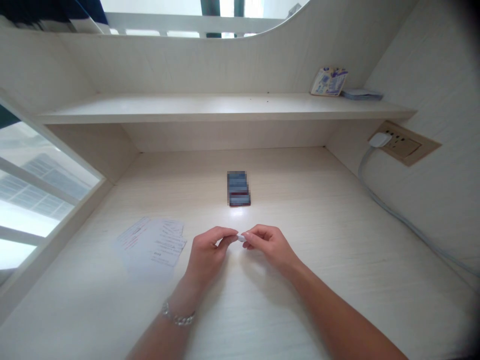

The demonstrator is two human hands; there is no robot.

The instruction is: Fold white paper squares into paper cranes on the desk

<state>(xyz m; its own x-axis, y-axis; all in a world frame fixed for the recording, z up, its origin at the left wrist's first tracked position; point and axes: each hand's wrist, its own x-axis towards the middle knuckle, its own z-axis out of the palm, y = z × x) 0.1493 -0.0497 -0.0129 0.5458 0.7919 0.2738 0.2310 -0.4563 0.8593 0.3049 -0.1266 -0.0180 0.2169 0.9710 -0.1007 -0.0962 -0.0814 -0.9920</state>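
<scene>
"What are the hands doing at your end?"

"From my feed, both are pinching. The left hand (210, 247) and the right hand (268, 245) meet nearly tip to tip, thumbs against fingers, with one small white piece (241, 238) caught between them. It's so covered that I can't tell what it is; folded paper would be my guess."

"Where does it sit over the desk (345, 260)?"

"Just above it, I believe, since I see shadows under the wrists. Straight beyond the hands lies a dark, pixelated object (238, 189), near but untouched. Beside the left hand are some printed papers (155, 245), overlapping."

"What worries you?"

"The grip, mostly. So little of the piece shows that I'd expect it to slip if either thumb rolled off, and a hard pull from both sides could tear it, if it is paper. Dropped, it might be hard for me to spot, pale on pale."

"And the papers?"

"The left forearm runs close by them. If it swung outward, the sleeveless wrist or its chain bracelet (178, 316) could drag a sheet along. The grey cable (405, 225), well off to the right of the right hand, looks too far away to snag."
</scene>
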